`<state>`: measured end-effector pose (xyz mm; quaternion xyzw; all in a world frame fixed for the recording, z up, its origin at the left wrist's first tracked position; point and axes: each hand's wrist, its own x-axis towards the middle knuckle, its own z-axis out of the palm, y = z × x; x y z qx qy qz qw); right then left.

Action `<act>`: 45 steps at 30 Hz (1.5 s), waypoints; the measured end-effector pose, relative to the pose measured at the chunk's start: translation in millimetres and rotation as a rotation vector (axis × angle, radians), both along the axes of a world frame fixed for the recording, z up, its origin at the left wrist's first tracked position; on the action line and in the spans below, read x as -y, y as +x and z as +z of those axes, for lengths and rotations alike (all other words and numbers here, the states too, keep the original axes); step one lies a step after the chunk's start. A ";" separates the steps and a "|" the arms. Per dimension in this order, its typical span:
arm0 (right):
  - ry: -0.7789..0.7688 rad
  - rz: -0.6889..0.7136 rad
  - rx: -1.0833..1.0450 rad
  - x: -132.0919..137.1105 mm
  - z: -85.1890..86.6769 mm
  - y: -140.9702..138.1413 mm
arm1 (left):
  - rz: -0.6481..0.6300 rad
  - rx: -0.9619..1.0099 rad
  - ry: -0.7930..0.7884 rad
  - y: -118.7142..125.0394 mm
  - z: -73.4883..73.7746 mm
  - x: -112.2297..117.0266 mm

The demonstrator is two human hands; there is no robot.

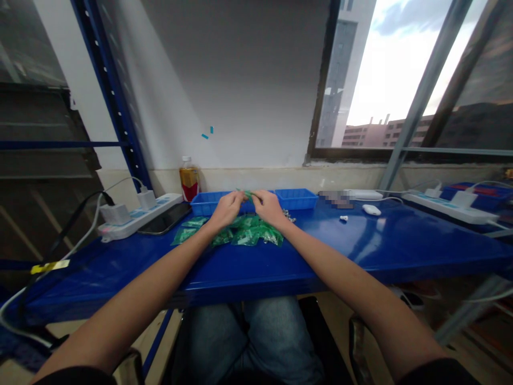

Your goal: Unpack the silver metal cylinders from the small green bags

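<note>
Both my hands are raised just above a pile of small green plastic bags (240, 232) on the blue table (360, 246). My left hand (226, 208) and my right hand (269, 207) are closed in a pinch on the two ends of one green bag (249, 194), held between them over the pile. Behind the hands stands a blue tray (204, 203), with a second blue tray (297, 198) to its right. A few small metal parts (289, 216) lie beside my right hand.
A bottle with a red label (189, 183) stands at the wall. A white power strip with chargers (136, 214) and a dark phone (166, 219) lie at left. Another power strip (449, 208), a white mouse-like object (371, 209) and cables are at right. My knees are under the table edge.
</note>
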<state>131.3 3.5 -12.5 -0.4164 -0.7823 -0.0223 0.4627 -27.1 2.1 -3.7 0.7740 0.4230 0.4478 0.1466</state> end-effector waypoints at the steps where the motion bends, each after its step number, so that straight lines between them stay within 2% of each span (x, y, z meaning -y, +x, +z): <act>1: 0.008 0.007 0.023 0.3 -0.2 0.0 | 0.011 0.059 -0.085 -1.7 0.0 -2.2; 4: 0.005 0.019 0.084 3.0 0.5 -0.3 | 0.036 0.173 -0.276 -7.3 -1.8 -10.6; 8: -0.017 0.027 0.107 7.0 2.0 -1.6 | 0.037 0.214 -0.330 -9.4 -4.6 -15.5; 12: -0.131 0.050 0.004 4.5 1.4 -3.0 | 0.052 0.103 -0.171 -6.5 -5.1 -10.3; 17: -0.489 0.278 -0.322 -2.8 1.1 -4.2 | 0.081 -0.172 0.175 -5.4 -5.3 -6.8; 20: -0.596 0.274 -0.500 -6.7 0.0 -3.7 | 0.033 -0.238 0.229 -5.2 -5.8 -6.9; 22: -0.623 0.249 -0.539 -9.7 -2.2 -2.8 | -0.012 -0.271 0.241 -4.9 -6.6 -6.9; 29: -0.548 0.123 -0.426 -16.6 -9.5 0.3 | -0.114 -0.393 0.229 -5.2 -11.5 -9.1; 40: -0.330 -0.033 -0.241 -8.0 -4.2 -0.4 | -0.186 -0.238 0.143 -5.0 -10.2 -10.6; 43: -0.237 -0.049 -0.200 -3.8 -1.2 -0.1 | -0.170 -0.148 0.042 -1.7 -7.5 -8.9; 45: -0.154 -0.022 -0.159 -1.3 0.2 -0.7 | -0.130 0.001 -0.120 -1.8 -3.3 -8.5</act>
